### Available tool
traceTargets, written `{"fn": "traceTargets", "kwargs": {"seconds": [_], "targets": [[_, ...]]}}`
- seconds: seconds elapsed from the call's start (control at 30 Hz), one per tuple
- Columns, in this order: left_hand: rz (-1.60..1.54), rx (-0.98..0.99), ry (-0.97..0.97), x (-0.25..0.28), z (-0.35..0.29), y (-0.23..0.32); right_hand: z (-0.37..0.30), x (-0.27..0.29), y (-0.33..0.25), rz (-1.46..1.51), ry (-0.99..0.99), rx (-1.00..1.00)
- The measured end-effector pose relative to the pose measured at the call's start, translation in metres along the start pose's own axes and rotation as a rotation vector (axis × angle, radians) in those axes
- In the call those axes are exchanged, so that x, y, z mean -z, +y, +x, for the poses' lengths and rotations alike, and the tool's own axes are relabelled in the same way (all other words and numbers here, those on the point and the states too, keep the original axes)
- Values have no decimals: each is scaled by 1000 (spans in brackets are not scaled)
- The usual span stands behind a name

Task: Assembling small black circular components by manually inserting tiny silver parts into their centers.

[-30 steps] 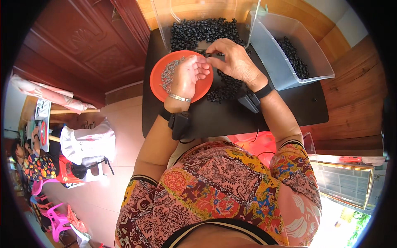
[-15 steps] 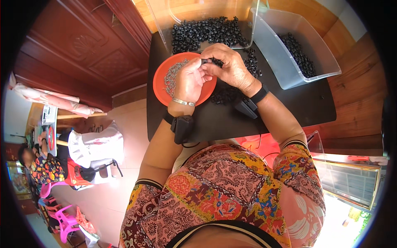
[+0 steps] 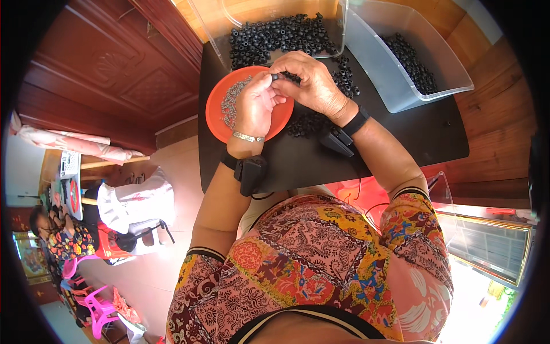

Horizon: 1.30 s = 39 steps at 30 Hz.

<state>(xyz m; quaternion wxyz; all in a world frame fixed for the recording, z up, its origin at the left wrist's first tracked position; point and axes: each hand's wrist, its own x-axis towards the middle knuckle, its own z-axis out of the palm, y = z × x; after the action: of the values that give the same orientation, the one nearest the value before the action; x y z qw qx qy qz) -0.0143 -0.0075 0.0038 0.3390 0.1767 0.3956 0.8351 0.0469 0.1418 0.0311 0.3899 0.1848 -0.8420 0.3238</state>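
Over the orange-red bowl [image 3: 215,121], my left hand [image 3: 255,109] and my right hand [image 3: 312,86] meet with their fingertips pinched together. Between them sits a small black ring-like part [image 3: 275,77], partly covered by the fingers. The left thumb and forefinger press on one side of it, the right ones on the other. Small grey pieces [image 3: 230,103] lie in the bowl under my left hand. A heap of small black parts [image 3: 306,124] rests on the dark table beside the bowl, below my right hand. More loose black parts [image 3: 346,80] lie beyond my right wrist.
A clear bin [image 3: 342,34] at the table's far side holds many hollow black parts [image 3: 281,37]. To its right, a translucent grey bin [image 3: 375,63] contains more. The dark table [image 3: 401,140] reaches to my waist. At far left, a person [image 3: 69,238] sits near pink plastic chairs [image 3: 98,309].
Both hands stay together over the bowl with the black part and have shifted only slightly. The whole view has moved a little, so the table and bins appear slightly higher and further left.
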Motion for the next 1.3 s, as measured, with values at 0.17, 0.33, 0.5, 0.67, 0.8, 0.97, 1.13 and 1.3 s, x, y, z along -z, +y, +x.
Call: {"fn": "traceTargets", "kwargs": {"seconds": [0.17, 0.33, 0.5, 0.67, 0.8, 0.97, 1.13, 1.3], "targets": [[-30, -17, 24, -1, -1, 1, -1, 0, 3, 21, 0, -33], [-14, -5, 38, -1, -2, 1, -3, 2, 0, 18, -39, -61], [65, -7, 23, 0, -1, 3, -1, 7, 0, -77, -71, 16], [244, -42, 36, -4, -2, 7, 2, 14, -2, -124, -102, 57], [408, -92, 34, -8, -4, 9, 3, 18, 1, -140, -125, 100], [340, -49, 99, -4, -4, 11, 8, 27, 20, -112, -138, 42], [178, -3, 159, 6, -1, 12, 0, 42, 46, -284, -253, -297], [132, 40, 155, 7, 1, 13, -5, 34, 49, -255, -414, -218]]}}
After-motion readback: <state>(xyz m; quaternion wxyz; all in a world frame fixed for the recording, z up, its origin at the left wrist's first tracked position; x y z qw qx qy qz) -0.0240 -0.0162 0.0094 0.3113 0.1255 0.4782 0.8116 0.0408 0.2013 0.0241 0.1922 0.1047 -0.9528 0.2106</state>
